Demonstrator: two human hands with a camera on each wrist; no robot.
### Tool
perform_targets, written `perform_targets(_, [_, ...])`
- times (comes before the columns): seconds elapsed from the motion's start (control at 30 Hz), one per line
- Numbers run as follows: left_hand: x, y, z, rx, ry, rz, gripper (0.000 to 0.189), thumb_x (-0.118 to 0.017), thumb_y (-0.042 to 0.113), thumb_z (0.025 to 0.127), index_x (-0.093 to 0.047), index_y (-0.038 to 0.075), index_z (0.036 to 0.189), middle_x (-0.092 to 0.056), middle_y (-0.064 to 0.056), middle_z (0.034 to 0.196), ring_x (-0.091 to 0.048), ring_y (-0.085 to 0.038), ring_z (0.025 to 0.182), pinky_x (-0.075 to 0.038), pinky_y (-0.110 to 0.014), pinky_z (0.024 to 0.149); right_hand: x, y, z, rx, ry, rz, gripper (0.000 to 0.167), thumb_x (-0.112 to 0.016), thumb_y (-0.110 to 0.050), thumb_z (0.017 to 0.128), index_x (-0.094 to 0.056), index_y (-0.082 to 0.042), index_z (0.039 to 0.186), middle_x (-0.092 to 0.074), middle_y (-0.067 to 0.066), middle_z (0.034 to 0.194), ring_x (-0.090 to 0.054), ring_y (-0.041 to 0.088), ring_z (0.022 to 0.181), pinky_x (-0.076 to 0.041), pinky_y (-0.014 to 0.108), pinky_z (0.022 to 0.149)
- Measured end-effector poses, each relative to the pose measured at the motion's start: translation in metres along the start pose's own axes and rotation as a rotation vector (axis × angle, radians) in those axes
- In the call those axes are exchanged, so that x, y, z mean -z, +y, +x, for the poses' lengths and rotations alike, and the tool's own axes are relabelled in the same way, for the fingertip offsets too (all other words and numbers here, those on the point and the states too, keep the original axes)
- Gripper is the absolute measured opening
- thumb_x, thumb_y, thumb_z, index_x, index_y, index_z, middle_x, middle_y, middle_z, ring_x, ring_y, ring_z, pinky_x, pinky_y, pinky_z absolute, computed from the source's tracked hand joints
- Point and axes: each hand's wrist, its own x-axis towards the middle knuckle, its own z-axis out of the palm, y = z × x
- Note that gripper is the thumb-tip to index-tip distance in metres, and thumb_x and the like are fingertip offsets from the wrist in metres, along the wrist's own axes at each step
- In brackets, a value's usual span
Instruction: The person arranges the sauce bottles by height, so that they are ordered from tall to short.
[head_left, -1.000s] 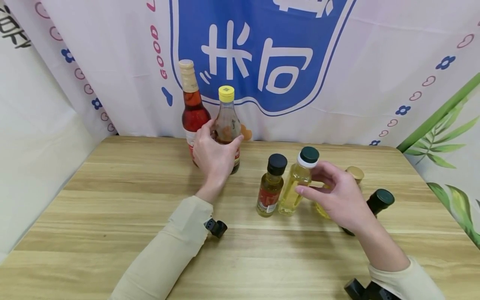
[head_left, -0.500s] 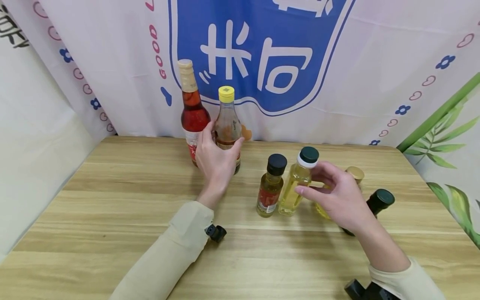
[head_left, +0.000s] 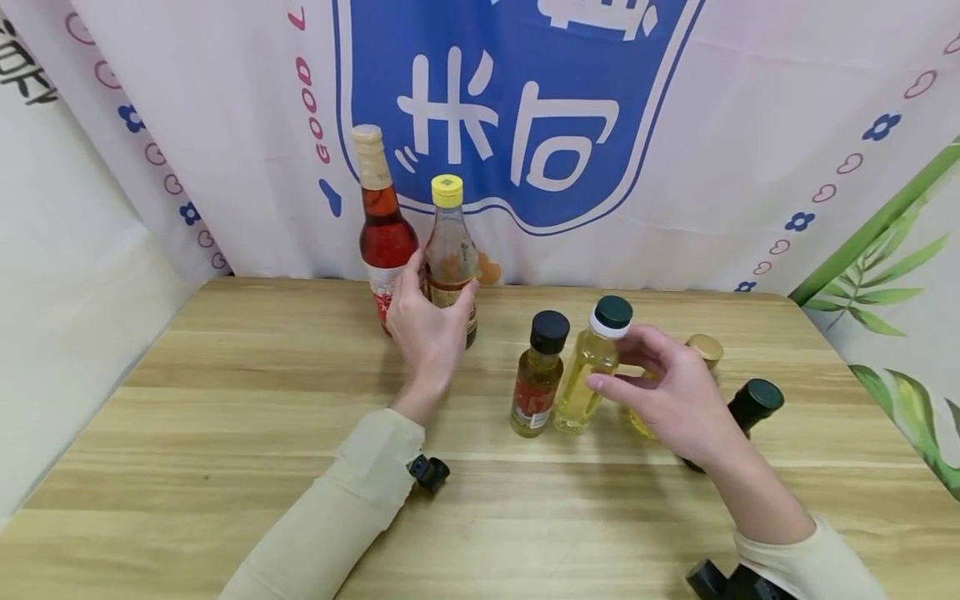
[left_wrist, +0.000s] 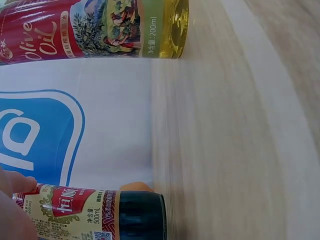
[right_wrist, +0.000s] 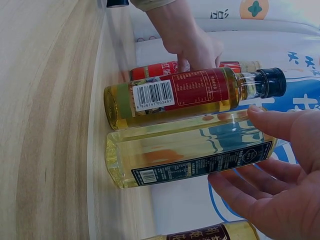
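Angular transparent bottle [head_left: 579, 392], wood-grained table [head_left: 210, 492]

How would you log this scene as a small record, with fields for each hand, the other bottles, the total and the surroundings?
Left hand: grips the yellow-capped bottle
Right hand: holds the green-and-white-capped bottle of pale yellow liquid
Left of the yellow cap: bottle of red liquid
Between the hands: black-capped bottle, red label
Partly hidden by right hand: gold-capped bottle; dark bottle with a green cap
Bottles in view: six
Surface: wooden table
Backdrop: white cloth with a blue emblem
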Motion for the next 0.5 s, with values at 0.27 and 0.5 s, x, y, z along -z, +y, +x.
perform_targets(0.27, [0.0001,-0.0035,0.0003,-0.009,0.004,0.004,0.073,-0.092,0.026,0.084,-0.061,0.009,0.148,-0.068,-0.01,0.146,-0.066,-0.029,0.133,-0.053,-0.046,0.116,-0.0015,0.0006,0.0005,-0.004,-0.005,0.012,0.053,-0.083,-0.022,0.095,-0.06,-0.01,0.142,-0.069,0.012,0.131,-0.066,0.025,0.122,-0.06,0.018,0.097])
perform_targets(0.5, [-0.001,-0.0019,-0.001,-0.002,-0.017,0.003,0.074,-0.091,0.027,0.086,-0.059,0.01,0.15,-0.066,-0.01,0.149,-0.065,-0.03,0.135,-0.051,-0.047,0.118,-0.0005,0.0013,-0.0002,-0.003,0.0,0.008,0.054,-0.082,-0.022,0.095,-0.06,-0.01,0.143,-0.068,0.012,0.132,-0.066,0.026,0.123,-0.06,0.018,0.096])
